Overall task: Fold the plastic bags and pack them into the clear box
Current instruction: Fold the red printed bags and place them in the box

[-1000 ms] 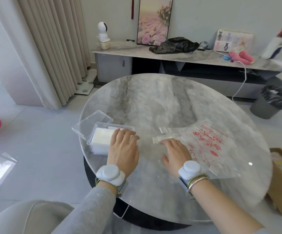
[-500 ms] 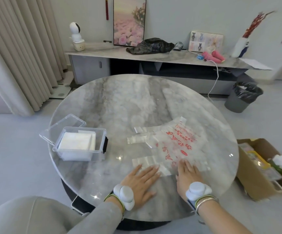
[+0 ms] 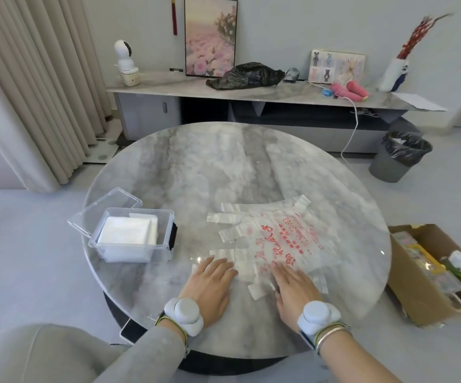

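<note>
Several clear plastic bags with red print (image 3: 284, 239) lie spread flat on the right half of the round marble table (image 3: 224, 167). My left hand (image 3: 210, 283) lies flat, fingers straight, touching the near left handle strips of the bags. Flat on the near edge of the bags rests my right hand (image 3: 293, 286), also with straight fingers. The clear box (image 3: 132, 236) stands on the table's left side, apart from both hands, with white folded bags inside. Its lid (image 3: 105, 211) leans open behind it.
A cardboard box (image 3: 431, 275) with packaged goods stands on the floor to the right of the table. A grey bin (image 3: 400, 156) sits further back right. A long sideboard (image 3: 251, 92) with a black bag runs along the wall. Curtains hang at the left.
My left hand left the clear box and came right to the bags. Both hands now press the near edge of the bags; the view shifted right.
</note>
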A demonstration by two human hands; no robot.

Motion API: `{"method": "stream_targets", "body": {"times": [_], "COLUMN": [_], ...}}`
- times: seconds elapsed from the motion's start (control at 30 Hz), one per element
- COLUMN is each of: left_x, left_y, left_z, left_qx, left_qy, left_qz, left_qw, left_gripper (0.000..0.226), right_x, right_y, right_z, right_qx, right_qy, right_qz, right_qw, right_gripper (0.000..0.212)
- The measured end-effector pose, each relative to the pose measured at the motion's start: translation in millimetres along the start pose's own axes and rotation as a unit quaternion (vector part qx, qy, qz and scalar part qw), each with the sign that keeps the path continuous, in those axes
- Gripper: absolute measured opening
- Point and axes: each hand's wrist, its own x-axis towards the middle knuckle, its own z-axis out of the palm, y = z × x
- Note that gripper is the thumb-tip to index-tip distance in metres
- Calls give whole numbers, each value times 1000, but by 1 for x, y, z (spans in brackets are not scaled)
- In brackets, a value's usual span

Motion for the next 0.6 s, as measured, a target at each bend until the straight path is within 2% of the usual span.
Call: {"method": "stream_targets", "body": {"times": [0.07, 0.1, 0.2, 0.3, 0.37, 0.47, 0.53, 0.6], "left_x": [-1, 0, -3, -6, -6, -7, -7, -7], "left_y": [5, 8, 12, 9, 7, 6, 7, 6], "left_z": [-6, -7, -8, -7, -9, -12, -12, -12], "left_qx": [-29, -37, -40, -24, -30, -37, -19, -13], "left_qy": [-5, -8, -15, -31, -33, -33, -8, 32], "left_qz": [13, 18, 17, 17, 11, -1, 1, -15], "left_qw": [999, 999, 999, 999, 999, 999, 1000, 999], "left_gripper": [44, 47, 60, 68, 78, 90, 83, 64], "right_x": [0, 1, 1, 0, -3, -1, -2, -3], "right_y": [2, 4, -1, -6, -13, -28, -41, -54], "right_z": [10, 16, 23, 23, 17, 15, 13, 12], "right_qx": [10, 14, 0, 12, 50, 126, 163, 198], "right_qy": [38, 63, 134, 144, 149, 152, 148, 142], "right_qz": [-43, -62, -109, -97, -86, -30, -11, -4], "right_qw": [998, 996, 985, 985, 984, 980, 975, 970], "right_gripper": [74, 69, 30, 40, 27, 47, 45, 40]}}
